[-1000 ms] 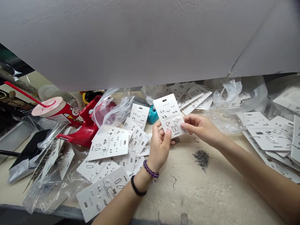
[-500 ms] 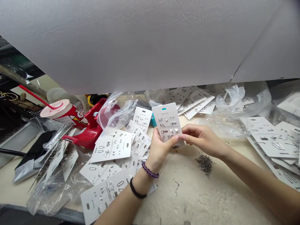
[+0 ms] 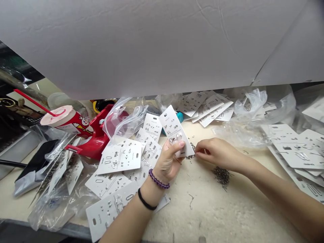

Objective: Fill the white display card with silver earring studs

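Note:
My left hand (image 3: 167, 162) is shut on a white earring card (image 3: 174, 131), which tilts to the right and shows small silver studs and hoops. Its thumb lies across the card's lower part. My right hand (image 3: 217, 152) is apart from the card, low over the table. Its fingertips are at a small heap of tiny metal earring parts (image 3: 191, 151), right beside the card's bottom end. A larger heap of similar metal parts (image 3: 222, 176) lies just below that hand. I cannot tell whether those fingertips hold anything.
Loose earring cards (image 3: 120, 157) and clear plastic bags (image 3: 125, 119) cover the table's left and back, with more cards (image 3: 296, 152) at the right. A paper cup with a red straw (image 3: 65, 118), a red object (image 3: 97, 135) and a teal item (image 3: 180, 117) stand behind. A white sheet (image 3: 152, 44) hangs overhead.
My right hand has let go of the card and moved down to the small metal heap. The card now tilts to the right, held by my left hand alone.

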`<state>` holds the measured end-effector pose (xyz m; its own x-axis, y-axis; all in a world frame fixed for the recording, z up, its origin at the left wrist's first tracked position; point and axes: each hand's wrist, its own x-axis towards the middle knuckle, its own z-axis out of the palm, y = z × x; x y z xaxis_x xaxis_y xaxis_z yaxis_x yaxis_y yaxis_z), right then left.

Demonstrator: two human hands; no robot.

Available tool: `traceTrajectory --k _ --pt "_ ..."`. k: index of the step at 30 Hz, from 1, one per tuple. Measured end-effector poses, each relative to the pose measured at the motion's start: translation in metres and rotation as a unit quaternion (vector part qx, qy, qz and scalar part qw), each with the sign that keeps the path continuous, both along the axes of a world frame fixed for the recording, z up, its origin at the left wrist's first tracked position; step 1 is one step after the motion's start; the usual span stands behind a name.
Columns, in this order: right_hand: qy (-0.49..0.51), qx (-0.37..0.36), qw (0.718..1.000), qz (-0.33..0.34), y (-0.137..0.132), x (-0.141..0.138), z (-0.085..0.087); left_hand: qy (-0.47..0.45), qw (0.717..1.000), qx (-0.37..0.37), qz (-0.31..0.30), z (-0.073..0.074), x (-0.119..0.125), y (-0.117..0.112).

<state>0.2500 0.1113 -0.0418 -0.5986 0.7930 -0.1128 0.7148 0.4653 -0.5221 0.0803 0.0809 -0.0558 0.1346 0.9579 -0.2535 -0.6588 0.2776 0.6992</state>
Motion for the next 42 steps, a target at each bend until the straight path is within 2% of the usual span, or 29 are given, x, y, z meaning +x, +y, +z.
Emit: traceTrajectory --k 7,15,19,23,30,34,37,40,42 --pt "-0.048 0.028 0.997 0.046 -0.006 -0.006 -0.004 0.014 0.999 -0.043 0.002 0.004 0.003 0.0" --pt "-0.114 0.099 0.988 0.017 -0.024 -0.025 -0.02 -0.008 0.999 -0.043 0.016 0.002 0.004 0.0" --pt "-0.125 0.113 0.985 0.017 -0.032 -0.031 -0.025 -0.044 0.998 -0.046 0.015 0.0 0.003 0.0" --pt "-0.118 0.105 0.987 0.026 -0.031 -0.03 -0.022 -0.098 0.993 -0.068 0.0 0.0 0.001 0.0" --pt "-0.07 0.075 0.993 0.051 -0.019 -0.017 -0.013 -0.13 0.99 -0.05 -0.021 0.003 0.002 -0.002" --pt "-0.043 0.075 0.994 0.06 -0.023 -0.021 -0.019 -0.149 0.987 -0.048 -0.024 0.003 0.002 -0.002" --pt "-0.005 0.074 0.995 0.065 -0.025 -0.023 -0.022 -0.205 0.976 -0.057 -0.037 0.002 0.002 -0.003" --pt "0.05 0.085 0.995 0.033 -0.024 -0.022 -0.017 -0.275 0.957 -0.064 -0.057 0.003 0.001 -0.006" --pt "0.16 0.055 0.985 -0.035 -0.023 -0.022 -0.01 -0.305 0.948 -0.058 -0.07 0.004 0.001 -0.008"
